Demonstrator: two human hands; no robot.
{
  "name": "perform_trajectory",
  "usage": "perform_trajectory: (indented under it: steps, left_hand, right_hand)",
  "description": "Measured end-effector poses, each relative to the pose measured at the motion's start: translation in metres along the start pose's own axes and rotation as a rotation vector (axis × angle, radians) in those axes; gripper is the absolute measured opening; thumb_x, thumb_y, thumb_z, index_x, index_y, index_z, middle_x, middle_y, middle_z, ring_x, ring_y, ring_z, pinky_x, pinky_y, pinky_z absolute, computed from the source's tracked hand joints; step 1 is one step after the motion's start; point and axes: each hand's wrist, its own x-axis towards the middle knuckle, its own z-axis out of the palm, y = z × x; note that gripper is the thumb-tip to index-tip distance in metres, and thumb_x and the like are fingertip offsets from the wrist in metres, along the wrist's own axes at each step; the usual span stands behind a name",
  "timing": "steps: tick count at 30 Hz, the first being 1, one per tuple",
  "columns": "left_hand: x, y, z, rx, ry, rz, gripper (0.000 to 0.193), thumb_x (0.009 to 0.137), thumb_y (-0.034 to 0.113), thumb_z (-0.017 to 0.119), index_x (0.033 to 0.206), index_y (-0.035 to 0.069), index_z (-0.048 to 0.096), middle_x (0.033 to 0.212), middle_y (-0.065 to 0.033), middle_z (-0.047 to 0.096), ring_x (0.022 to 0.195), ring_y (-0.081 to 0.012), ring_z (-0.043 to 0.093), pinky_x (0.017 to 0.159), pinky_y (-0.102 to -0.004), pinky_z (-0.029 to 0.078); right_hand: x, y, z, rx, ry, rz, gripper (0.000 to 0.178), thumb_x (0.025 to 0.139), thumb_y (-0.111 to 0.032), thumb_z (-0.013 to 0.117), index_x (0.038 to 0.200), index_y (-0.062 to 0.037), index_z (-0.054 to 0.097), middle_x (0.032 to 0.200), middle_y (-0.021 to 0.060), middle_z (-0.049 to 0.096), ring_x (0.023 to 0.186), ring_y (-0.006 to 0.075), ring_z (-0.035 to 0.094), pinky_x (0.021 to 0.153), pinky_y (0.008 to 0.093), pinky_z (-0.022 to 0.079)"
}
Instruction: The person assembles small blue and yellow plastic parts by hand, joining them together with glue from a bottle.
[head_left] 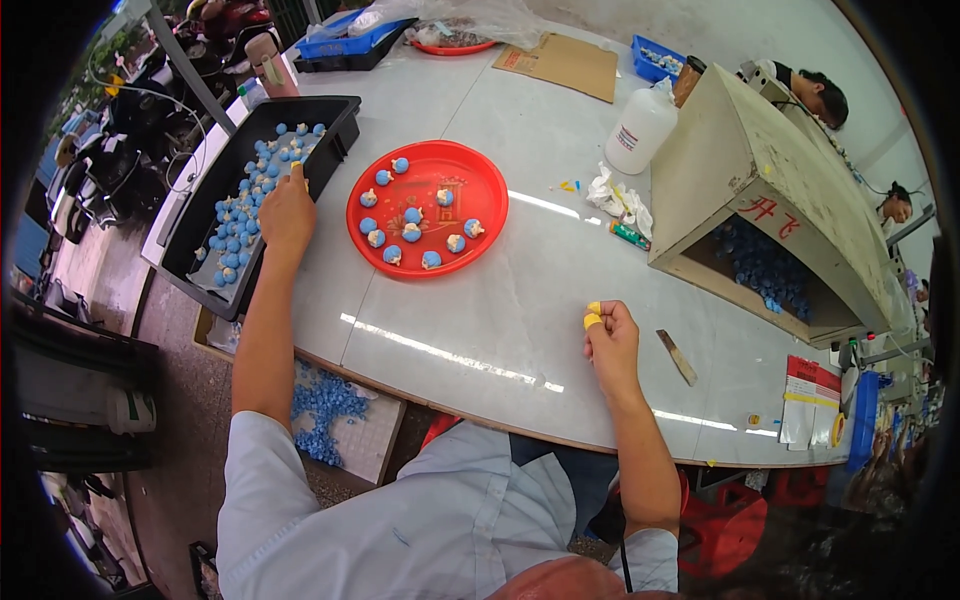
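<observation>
My left hand (288,212) reaches over the right side of a black tray (345,125) holding many small blue-and-cream balls (236,228). Its fingers are drawn together, a yellow cover on one tip; whatever they grip is hidden. To its right, a round red plate (345,212) carries several more blue-and-cream balls (411,232), spaced apart. My right hand (612,345) rests at the table's near side, with thumb and forefinger closed together. Yellow covers wrap those tips, and nothing shows between them. A flat blade-like strip (677,358) lies just right of this hand.
An open box (700,190) with blue pieces inside stands at right. Behind it are a white bottle (643,128), crumpled tissue (622,203) and a green tube (630,236). Cardboard (560,66) lies farther back. Below the table's left edge sits a bin of blue pieces (325,410).
</observation>
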Motion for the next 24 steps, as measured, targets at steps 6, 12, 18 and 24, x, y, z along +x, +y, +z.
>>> perform_trajectory:
  steps: [6,12,18,24]
  left_hand:
    - [-0.0034,0.0077,-0.0071,-0.011,0.001,-0.003,0.025,0.095,0.017,0.051,0.115,0.004,0.058,0.1,-0.0158,0.068,0.088,-0.0357,0.068,0.074,-0.0459,0.054]
    - [-0.0021,0.0062,-0.0027,-0.037,-0.006,-0.023,0.026,0.094,0.017,0.052,0.115,0.002,0.057,0.102,-0.0173,0.068,0.091,-0.0362,0.067,0.075,-0.0454,0.054]
    - [-0.0013,0.0046,-0.0004,-0.05,-0.019,-0.034,0.028,0.092,0.016,0.053,0.116,0.001,0.057,0.104,-0.0177,0.067,0.094,-0.0356,0.067,0.077,-0.045,0.054]
    - [-0.0028,0.0091,-0.0047,-0.057,-0.022,-0.039,0.027,0.093,0.017,0.053,0.116,0.002,0.057,0.104,-0.0173,0.067,0.094,-0.0357,0.066,0.077,-0.0458,0.053]
  right_hand:
    - [0.0002,0.0008,-0.0014,-0.017,0.005,0.003,0.009,0.09,-0.004,0.055,0.099,-0.001,0.054,0.073,-0.0004,0.055,0.056,0.0047,0.046,0.049,0.0202,0.037]
    - [0.0007,0.0024,-0.0007,-0.01,0.004,-0.008,0.009,0.09,-0.004,0.055,0.099,-0.0011,0.055,0.073,-0.0007,0.054,0.055,0.0045,0.045,0.048,0.0202,0.036]
    - [0.0006,0.0013,0.0003,-0.018,0.006,-0.012,0.009,0.09,-0.003,0.055,0.098,-0.0011,0.055,0.072,-0.0006,0.054,0.055,0.0045,0.045,0.048,0.0205,0.036]
    - [0.0001,0.0002,-0.0005,-0.027,0.009,-0.017,0.009,0.09,-0.003,0.055,0.098,-0.0008,0.054,0.072,-0.0006,0.054,0.054,0.0045,0.045,0.048,0.0205,0.036]
